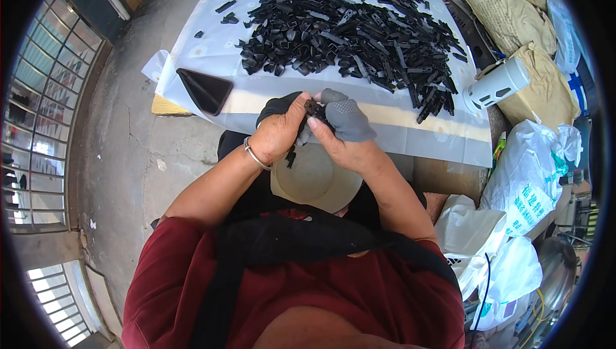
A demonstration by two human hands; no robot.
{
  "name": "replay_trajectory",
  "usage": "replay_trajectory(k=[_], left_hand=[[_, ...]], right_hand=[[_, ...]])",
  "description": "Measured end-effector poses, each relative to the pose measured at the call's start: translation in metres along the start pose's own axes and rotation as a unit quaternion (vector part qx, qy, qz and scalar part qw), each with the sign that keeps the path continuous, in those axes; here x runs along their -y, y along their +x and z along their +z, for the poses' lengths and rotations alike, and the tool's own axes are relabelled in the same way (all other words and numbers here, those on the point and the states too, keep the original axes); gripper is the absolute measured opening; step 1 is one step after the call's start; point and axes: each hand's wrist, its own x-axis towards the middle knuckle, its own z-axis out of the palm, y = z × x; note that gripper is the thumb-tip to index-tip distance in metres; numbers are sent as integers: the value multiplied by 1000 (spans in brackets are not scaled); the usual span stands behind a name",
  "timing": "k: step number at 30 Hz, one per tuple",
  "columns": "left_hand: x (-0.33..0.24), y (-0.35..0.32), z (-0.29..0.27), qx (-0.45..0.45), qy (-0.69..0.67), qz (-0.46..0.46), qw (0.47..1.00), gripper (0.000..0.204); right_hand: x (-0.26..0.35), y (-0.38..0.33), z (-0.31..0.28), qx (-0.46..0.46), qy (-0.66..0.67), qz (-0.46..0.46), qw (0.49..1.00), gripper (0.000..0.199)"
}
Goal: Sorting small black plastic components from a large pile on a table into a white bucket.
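Black pieces point(313, 110) sit between the left hand point(280, 132) and the right hand point(348, 129), both closed on them, by the tabletop's point(167, 106) near edge; their long axis is unclear.

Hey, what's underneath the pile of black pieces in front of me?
A whitish sheet shows around the black pieces; whatever their thickest part covers can't be seen.

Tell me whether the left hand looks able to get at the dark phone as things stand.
Likely yes: the dark phone lies uncovered on the white sheet, left of the left hand, with nothing visible between. That hand is holding small black pieces, though, so it may need freeing first.
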Motion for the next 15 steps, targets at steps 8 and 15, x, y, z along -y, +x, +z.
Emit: replay_trajectory(k=[8,15], left_hand=[[-14,-2,-10,-16,111,55,992,41],[-26,-2,-10,39,138,30,989,42]], right_hand=[[8,-4,-23,65,-201,-62,976,24],[17,-8,-28,85,-250,-31,964,22]])
